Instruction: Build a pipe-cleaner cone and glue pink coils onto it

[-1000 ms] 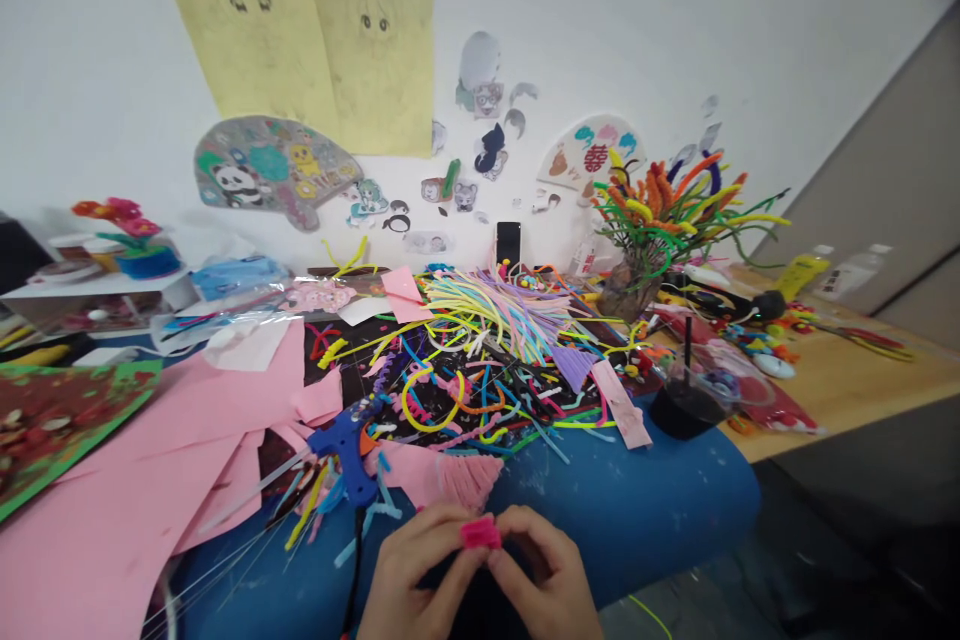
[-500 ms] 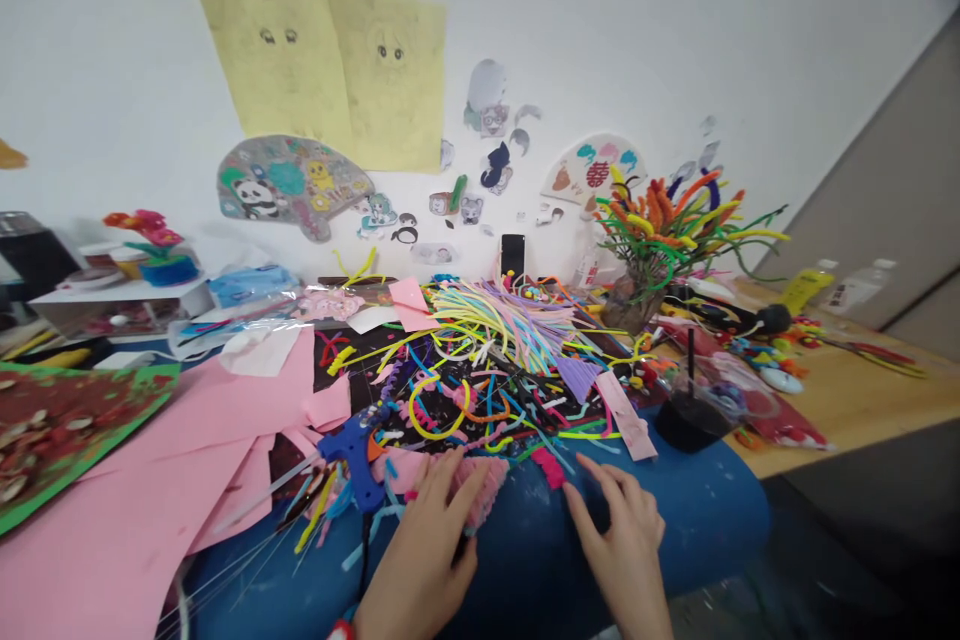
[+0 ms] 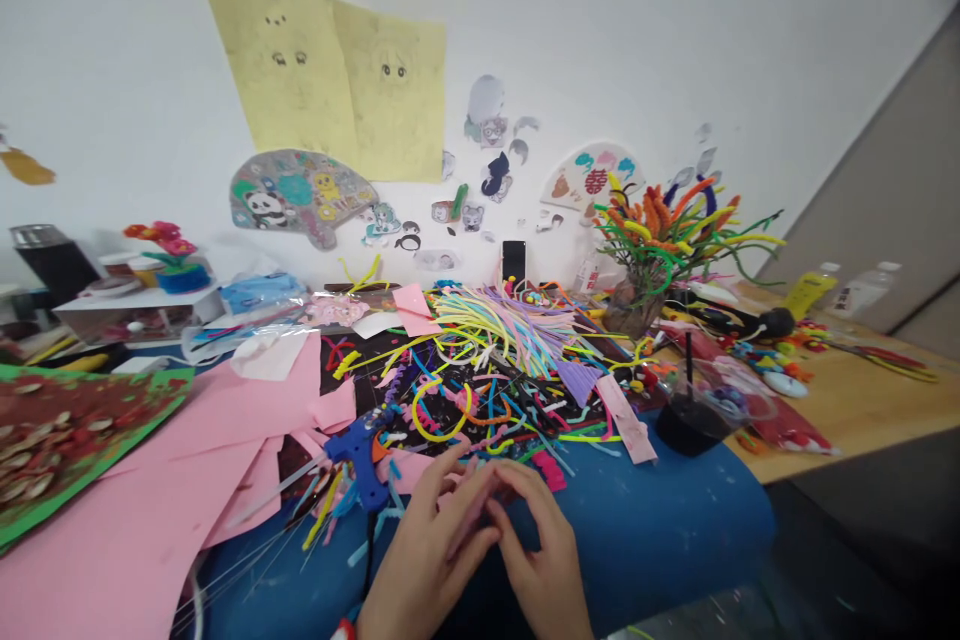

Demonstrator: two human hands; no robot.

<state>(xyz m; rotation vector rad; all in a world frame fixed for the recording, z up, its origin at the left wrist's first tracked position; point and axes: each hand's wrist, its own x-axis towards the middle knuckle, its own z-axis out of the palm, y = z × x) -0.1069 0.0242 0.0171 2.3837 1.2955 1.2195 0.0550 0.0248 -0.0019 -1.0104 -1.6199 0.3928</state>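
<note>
Over the front of the blue mat, my left hand (image 3: 431, 545) and my right hand (image 3: 541, 545) have come together, fingertips meeting. Between them is a pink fuzzy pipe-cleaner piece (image 3: 466, 512), mostly covered by my fingers. My left fingers wrap over it; my right fingers curl in at its right side, where the contact is largely hidden. Just left lies a blue hot glue gun (image 3: 361, 460), its cord running toward me. A bright pink crinkled pipe-cleaner strip (image 3: 550, 470) rests behind my right hand.
Loose pipe cleaners (image 3: 502, 320) are heaped behind my hands. Pink sheets (image 3: 187, 460) spread over the left side. A dark drink cup (image 3: 690, 423) with a straw stands at the right, in front of a vase (image 3: 634, 305) of pipe-cleaner flowers. A phone (image 3: 514, 260) leans against the wall.
My right hand has moved left from beside the bright pink strip to meet my left hand. The pink fuzzy piece is now more enclosed by fingers. The view has shifted slightly.
</note>
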